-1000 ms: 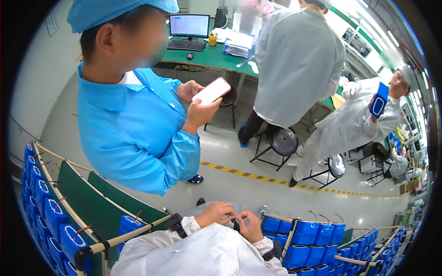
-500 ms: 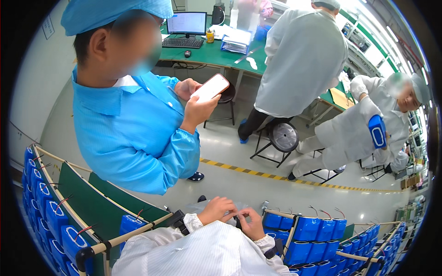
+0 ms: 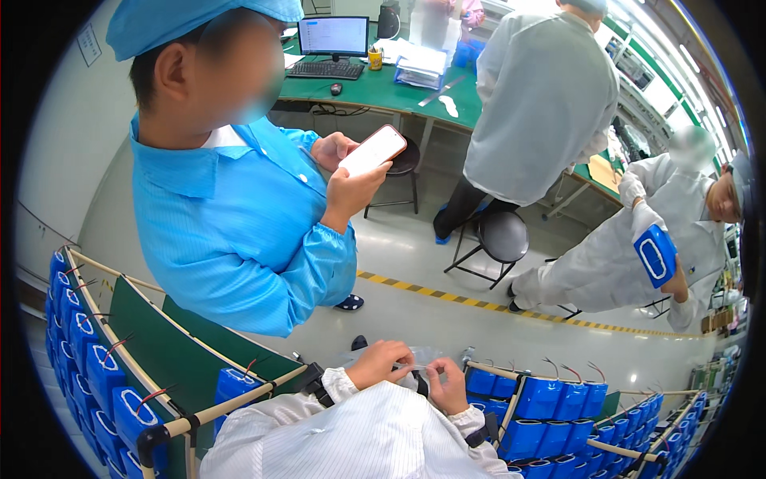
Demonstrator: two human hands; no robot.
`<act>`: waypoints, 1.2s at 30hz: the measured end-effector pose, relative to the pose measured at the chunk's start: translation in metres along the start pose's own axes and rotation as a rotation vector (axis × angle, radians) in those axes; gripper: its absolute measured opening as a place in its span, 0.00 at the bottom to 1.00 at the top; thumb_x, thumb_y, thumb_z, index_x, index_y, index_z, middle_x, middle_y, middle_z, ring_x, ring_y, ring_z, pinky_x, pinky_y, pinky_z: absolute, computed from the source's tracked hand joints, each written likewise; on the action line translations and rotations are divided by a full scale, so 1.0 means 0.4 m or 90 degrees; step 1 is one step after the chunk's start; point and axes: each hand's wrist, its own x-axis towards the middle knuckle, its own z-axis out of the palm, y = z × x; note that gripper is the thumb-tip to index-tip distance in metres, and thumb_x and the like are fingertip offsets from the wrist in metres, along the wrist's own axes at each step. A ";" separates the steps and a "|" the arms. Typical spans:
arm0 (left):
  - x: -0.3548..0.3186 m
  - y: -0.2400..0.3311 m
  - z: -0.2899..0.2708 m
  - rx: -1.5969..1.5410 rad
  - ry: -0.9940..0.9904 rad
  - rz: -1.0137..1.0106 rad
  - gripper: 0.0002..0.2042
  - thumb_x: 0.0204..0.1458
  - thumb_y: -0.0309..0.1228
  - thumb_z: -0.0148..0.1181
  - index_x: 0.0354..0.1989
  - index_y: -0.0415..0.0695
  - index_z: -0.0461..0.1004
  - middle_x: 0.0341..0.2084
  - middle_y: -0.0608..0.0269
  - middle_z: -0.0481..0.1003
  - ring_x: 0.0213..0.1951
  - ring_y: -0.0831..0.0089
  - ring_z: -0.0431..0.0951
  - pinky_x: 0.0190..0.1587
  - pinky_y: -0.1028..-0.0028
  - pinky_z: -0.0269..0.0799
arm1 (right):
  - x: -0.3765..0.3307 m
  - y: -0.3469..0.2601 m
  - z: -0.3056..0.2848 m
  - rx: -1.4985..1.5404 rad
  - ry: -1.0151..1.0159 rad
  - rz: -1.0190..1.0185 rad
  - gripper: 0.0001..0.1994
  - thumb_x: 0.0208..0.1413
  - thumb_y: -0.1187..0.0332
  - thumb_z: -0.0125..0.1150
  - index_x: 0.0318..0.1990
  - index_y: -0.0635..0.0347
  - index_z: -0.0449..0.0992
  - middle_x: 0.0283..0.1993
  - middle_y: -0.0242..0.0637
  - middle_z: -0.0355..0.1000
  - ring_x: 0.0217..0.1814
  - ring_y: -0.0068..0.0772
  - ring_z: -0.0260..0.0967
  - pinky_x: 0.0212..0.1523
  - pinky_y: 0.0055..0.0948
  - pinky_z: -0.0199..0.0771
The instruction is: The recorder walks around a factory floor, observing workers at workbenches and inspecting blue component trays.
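Both hands were raised close together at the lower centre, wrists in white striped sleeves. The left hand (image 3: 381, 363) was curled, fingers closed on a clear plastic bag (image 3: 415, 359); the right hand (image 3: 448, 387) was pinched on the same bag just beside it. The bag was held between racks of blue battery packs (image 3: 550, 399) with red and black wires. A green divider panel (image 3: 171, 355) stood at the left. Beyond, a person in a blue smock (image 3: 239, 231) was seen holding a phone (image 3: 373, 149) above a pale floor with a striped line (image 3: 447, 295).

Left hand (image 3: 381, 363) and right hand (image 3: 448, 385) close together, fingers curled.
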 end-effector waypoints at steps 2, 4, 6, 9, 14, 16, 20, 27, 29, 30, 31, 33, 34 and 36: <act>-0.002 -0.002 -0.008 0.015 0.005 0.013 0.05 0.51 0.32 0.65 0.32 0.47 0.76 0.28 0.68 0.75 0.36 0.67 0.77 0.41 0.67 0.66 | 0.003 -0.002 0.001 -0.017 -0.007 -0.013 0.04 0.56 0.74 0.62 0.35 0.65 0.73 0.31 0.40 0.73 0.32 0.33 0.73 0.36 0.29 0.74; -0.003 -0.001 -0.014 0.031 0.010 0.025 0.05 0.51 0.32 0.65 0.31 0.47 0.76 0.28 0.68 0.75 0.36 0.68 0.77 0.41 0.67 0.65 | 0.008 -0.012 -0.001 0.000 -0.014 -0.015 0.04 0.56 0.74 0.62 0.35 0.65 0.74 0.31 0.40 0.73 0.32 0.33 0.73 0.36 0.29 0.74; -0.006 0.000 -0.016 0.060 0.016 0.036 0.05 0.51 0.33 0.65 0.32 0.49 0.77 0.28 0.70 0.76 0.35 0.68 0.77 0.42 0.68 0.64 | 0.014 -0.018 -0.001 0.017 -0.019 -0.016 0.04 0.56 0.74 0.62 0.35 0.64 0.74 0.31 0.39 0.73 0.32 0.33 0.73 0.36 0.28 0.74; -0.007 -0.001 -0.012 0.064 -0.006 0.045 0.05 0.51 0.34 0.66 0.32 0.50 0.77 0.29 0.71 0.77 0.35 0.69 0.77 0.42 0.69 0.63 | 0.020 -0.020 -0.001 0.016 -0.041 -0.032 0.04 0.55 0.74 0.63 0.34 0.64 0.74 0.31 0.40 0.73 0.31 0.34 0.73 0.35 0.28 0.74; -0.011 0.007 -0.023 0.043 -0.047 0.001 0.05 0.51 0.35 0.65 0.31 0.50 0.77 0.29 0.71 0.76 0.36 0.69 0.77 0.42 0.68 0.64 | 0.021 -0.030 0.006 -0.008 -0.045 -0.013 0.05 0.54 0.74 0.64 0.36 0.64 0.75 0.33 0.40 0.74 0.31 0.34 0.74 0.34 0.28 0.76; -0.011 0.009 -0.029 0.037 -0.070 -0.023 0.05 0.50 0.35 0.65 0.31 0.50 0.77 0.29 0.71 0.77 0.35 0.69 0.77 0.43 0.69 0.64 | 0.019 -0.027 0.009 -0.010 -0.041 -0.015 0.05 0.54 0.74 0.63 0.35 0.64 0.75 0.33 0.40 0.74 0.31 0.33 0.74 0.34 0.27 0.76; -0.018 -0.009 -0.023 0.053 -0.028 0.007 0.06 0.49 0.34 0.66 0.29 0.49 0.76 0.26 0.71 0.76 0.34 0.68 0.77 0.44 0.68 0.64 | 0.016 -0.016 0.005 0.001 -0.030 -0.009 0.05 0.54 0.74 0.64 0.35 0.64 0.75 0.33 0.40 0.74 0.30 0.32 0.75 0.32 0.27 0.76; -0.021 -0.008 -0.017 0.067 -0.062 -0.034 0.07 0.49 0.37 0.66 0.27 0.48 0.76 0.26 0.69 0.76 0.36 0.68 0.77 0.42 0.65 0.63 | 0.024 -0.045 -0.004 0.012 -0.075 -0.028 0.04 0.52 0.75 0.65 0.33 0.64 0.75 0.31 0.38 0.72 0.29 0.30 0.71 0.31 0.25 0.72; -0.014 0.002 -0.008 0.053 -0.059 -0.046 0.07 0.50 0.37 0.66 0.27 0.49 0.77 0.25 0.70 0.76 0.34 0.67 0.77 0.43 0.66 0.64 | 0.017 -0.036 -0.001 0.033 -0.049 -0.020 0.05 0.51 0.75 0.66 0.33 0.63 0.76 0.32 0.38 0.73 0.29 0.28 0.71 0.30 0.24 0.71; -0.010 0.008 -0.005 0.035 -0.060 -0.055 0.07 0.50 0.37 0.67 0.27 0.49 0.77 0.25 0.71 0.76 0.31 0.67 0.77 0.44 0.67 0.65 | 0.014 -0.031 0.000 0.037 -0.051 -0.025 0.05 0.51 0.75 0.66 0.33 0.63 0.76 0.32 0.38 0.73 0.29 0.28 0.71 0.30 0.24 0.71; -0.006 0.011 -0.003 0.040 -0.056 -0.057 0.07 0.50 0.37 0.67 0.27 0.49 0.77 0.25 0.71 0.76 0.31 0.67 0.77 0.44 0.67 0.65 | 0.009 -0.025 0.000 0.028 -0.027 -0.014 0.05 0.51 0.75 0.67 0.33 0.63 0.76 0.32 0.37 0.73 0.29 0.29 0.72 0.29 0.25 0.72; -0.002 0.016 0.000 0.053 -0.035 -0.007 0.08 0.50 0.38 0.67 0.28 0.49 0.77 0.24 0.70 0.77 0.32 0.67 0.77 0.44 0.66 0.65 | 0.005 -0.015 -0.007 0.021 -0.003 -0.007 0.05 0.51 0.75 0.67 0.33 0.62 0.76 0.32 0.37 0.73 0.29 0.29 0.72 0.29 0.25 0.72; -0.004 0.013 0.001 0.056 -0.032 -0.007 0.08 0.50 0.38 0.67 0.28 0.49 0.77 0.24 0.70 0.77 0.32 0.67 0.77 0.44 0.66 0.65 | 0.003 -0.012 -0.014 -0.004 -0.001 -0.005 0.05 0.51 0.75 0.67 0.33 0.63 0.76 0.32 0.38 0.74 0.28 0.30 0.73 0.27 0.25 0.73; -0.006 0.004 0.005 0.053 -0.024 0.001 0.07 0.50 0.37 0.66 0.29 0.49 0.78 0.23 0.67 0.75 0.32 0.67 0.77 0.42 0.66 0.64 | 0.004 -0.014 -0.021 -0.029 0.001 -0.006 0.05 0.51 0.75 0.67 0.33 0.64 0.77 0.32 0.38 0.74 0.26 0.31 0.73 0.25 0.26 0.74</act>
